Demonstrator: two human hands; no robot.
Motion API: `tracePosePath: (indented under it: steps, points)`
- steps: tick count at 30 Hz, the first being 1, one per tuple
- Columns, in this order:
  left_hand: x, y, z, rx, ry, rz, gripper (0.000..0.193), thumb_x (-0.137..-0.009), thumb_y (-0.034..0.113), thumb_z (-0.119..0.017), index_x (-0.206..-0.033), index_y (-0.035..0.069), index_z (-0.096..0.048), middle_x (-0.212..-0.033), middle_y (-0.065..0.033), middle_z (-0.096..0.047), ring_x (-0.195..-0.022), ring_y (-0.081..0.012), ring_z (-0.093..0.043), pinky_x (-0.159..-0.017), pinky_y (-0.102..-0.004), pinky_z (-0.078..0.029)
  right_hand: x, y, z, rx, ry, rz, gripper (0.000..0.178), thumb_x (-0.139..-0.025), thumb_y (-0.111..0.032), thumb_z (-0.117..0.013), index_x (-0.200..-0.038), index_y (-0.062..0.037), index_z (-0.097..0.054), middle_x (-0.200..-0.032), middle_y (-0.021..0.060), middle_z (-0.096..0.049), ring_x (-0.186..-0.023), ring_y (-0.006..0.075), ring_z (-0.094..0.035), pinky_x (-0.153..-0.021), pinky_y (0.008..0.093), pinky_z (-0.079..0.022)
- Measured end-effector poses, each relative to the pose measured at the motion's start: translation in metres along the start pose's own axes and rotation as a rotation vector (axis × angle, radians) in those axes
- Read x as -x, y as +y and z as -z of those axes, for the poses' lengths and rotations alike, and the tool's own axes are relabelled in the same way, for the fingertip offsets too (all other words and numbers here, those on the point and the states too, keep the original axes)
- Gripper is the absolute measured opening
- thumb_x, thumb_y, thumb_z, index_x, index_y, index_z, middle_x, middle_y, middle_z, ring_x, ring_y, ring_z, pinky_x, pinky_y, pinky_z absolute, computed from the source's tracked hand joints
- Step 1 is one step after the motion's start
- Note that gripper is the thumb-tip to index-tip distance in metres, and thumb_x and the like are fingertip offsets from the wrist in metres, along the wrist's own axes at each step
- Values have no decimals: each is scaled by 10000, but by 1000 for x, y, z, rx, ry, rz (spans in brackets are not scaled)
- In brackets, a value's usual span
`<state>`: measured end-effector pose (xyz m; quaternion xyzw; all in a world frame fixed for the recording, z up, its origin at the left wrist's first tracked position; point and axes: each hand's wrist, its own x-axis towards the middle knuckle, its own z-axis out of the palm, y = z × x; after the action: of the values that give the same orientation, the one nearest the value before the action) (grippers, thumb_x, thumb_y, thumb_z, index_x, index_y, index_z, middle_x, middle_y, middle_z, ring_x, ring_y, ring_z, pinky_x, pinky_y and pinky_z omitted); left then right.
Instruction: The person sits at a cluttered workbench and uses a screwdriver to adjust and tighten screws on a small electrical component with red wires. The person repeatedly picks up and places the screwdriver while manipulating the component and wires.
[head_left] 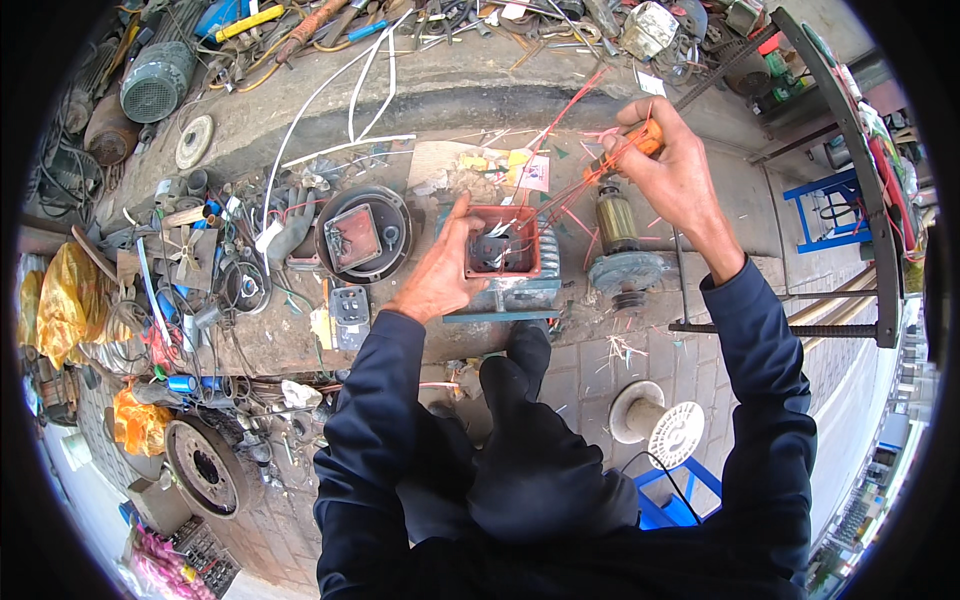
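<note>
A teal electric motor [515, 300] lies before me on the stone ledge, its red terminal box [535, 262] facing up. My left hand [440, 265] grips the box's left side. Inside the box are a dark terminal block [490, 252] and wire ends. In my right hand [672, 165] is an orange-handled screwdriver [648, 137]; its thin shaft points down and left toward the box, though the tip is hard to make out among the wires. Red wires [570, 105] rise from the box's far side. A rotor [618, 222] with a teal end cover stands right of the motor.
Left of the motor sits a round dark housing [398, 215] holding a red square cover [352, 238], near a grey plate [350, 305]. Scrap and tools crowd the left and far sides. A white spool [640, 412] and blue stool [672, 495] are at lower right, a metal frame [868, 190] at right.
</note>
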<state>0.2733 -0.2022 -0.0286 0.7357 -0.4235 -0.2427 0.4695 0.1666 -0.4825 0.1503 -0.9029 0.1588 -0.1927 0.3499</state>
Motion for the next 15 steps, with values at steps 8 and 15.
tracePosePath:
  steps: [8, 15]
  points:
    - [3, -7, 5, -36, -11, -48, 685, -713, -65, -864, -1226, 83, -435, -1731, -271, -156, -1573, -468, -247, -1247, -438, -356, 1, 0, 0, 20, 3, -12, 369, -929, -275, -785, -1141, -28, -611, -824, 90, -704, -746, 131, -622, -700, 337, -533]
    - [4, -4, 6, -112, -15, -81, 793, -714, -69, -856, -1362, 95, -427, -1729, -265, -162, -1568, -453, -264, -1244, -438, -365, 2, -4, 1, 50, -41, -39, 304, -959, -216, -792, -1130, -30, -623, -904, 9, -669, -830, 66, -617, -733, 270, -535]
